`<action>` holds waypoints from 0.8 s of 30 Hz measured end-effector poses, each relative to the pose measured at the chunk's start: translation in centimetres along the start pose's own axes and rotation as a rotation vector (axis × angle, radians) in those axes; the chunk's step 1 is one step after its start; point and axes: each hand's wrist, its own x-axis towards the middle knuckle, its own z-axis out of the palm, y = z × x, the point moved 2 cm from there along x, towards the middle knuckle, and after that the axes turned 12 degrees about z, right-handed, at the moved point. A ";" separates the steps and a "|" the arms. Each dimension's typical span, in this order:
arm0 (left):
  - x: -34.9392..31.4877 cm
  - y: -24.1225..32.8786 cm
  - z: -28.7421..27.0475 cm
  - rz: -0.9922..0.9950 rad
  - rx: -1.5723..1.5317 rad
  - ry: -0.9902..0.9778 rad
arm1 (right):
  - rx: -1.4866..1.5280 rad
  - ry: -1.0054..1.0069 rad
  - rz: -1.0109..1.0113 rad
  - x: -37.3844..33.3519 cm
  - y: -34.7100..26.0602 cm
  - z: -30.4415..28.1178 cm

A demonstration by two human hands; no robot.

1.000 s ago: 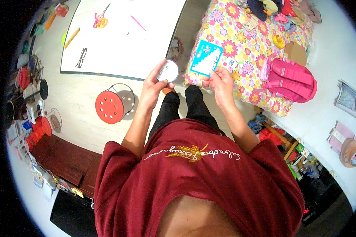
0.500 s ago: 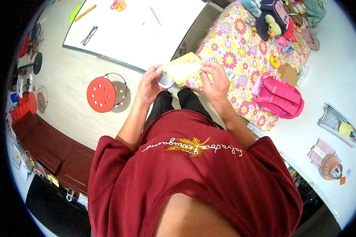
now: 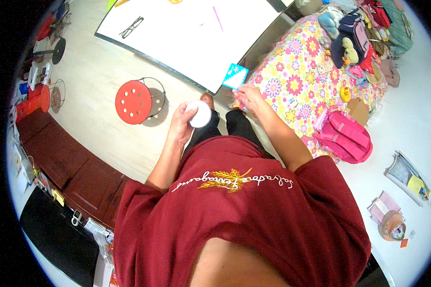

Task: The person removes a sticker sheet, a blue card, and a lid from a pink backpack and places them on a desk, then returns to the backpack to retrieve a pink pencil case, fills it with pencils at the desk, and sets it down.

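Observation:
My left hand (image 3: 180,125) is closed on a round white thing (image 3: 202,114) with a pale rim, its thumb lying over the near edge. Whether this is a lid, a tin or a roll I cannot tell. My right hand (image 3: 250,98) pinches a blue and white card (image 3: 235,76) by its lower edge. The card is held out over the near right corner of the white-topped table (image 3: 177,38), beside the flowered cover (image 3: 292,76). From this view I cannot tell whether the card touches the table.
On the table lie black-framed glasses (image 3: 131,27) and a pink pen (image 3: 218,18). A red round stool (image 3: 133,102) stands on the floor to the left. A pink backpack (image 3: 344,135), a yellow toy duck (image 3: 345,94) and several bags rest at the right. A dark red sofa (image 3: 62,158) is at the left.
My hands have moved apart. The left has drawn back with the round white thing. The right now holds a card showing blue, where a yellow-edged white card was between both hands.

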 end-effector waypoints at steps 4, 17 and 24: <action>-1.9 -0.3 -2.2 -0.008 0.041 0.086 | 0.094 0.002 0.055 5.3 0.6 3.8; 1.7 -0.6 0.6 -0.064 0.071 -0.004 | -0.249 -0.271 -0.007 -7.0 1.3 5.0; 3.5 -1.4 6.9 -0.120 0.106 -0.339 | -0.291 -0.250 -0.431 -13.9 1.0 3.0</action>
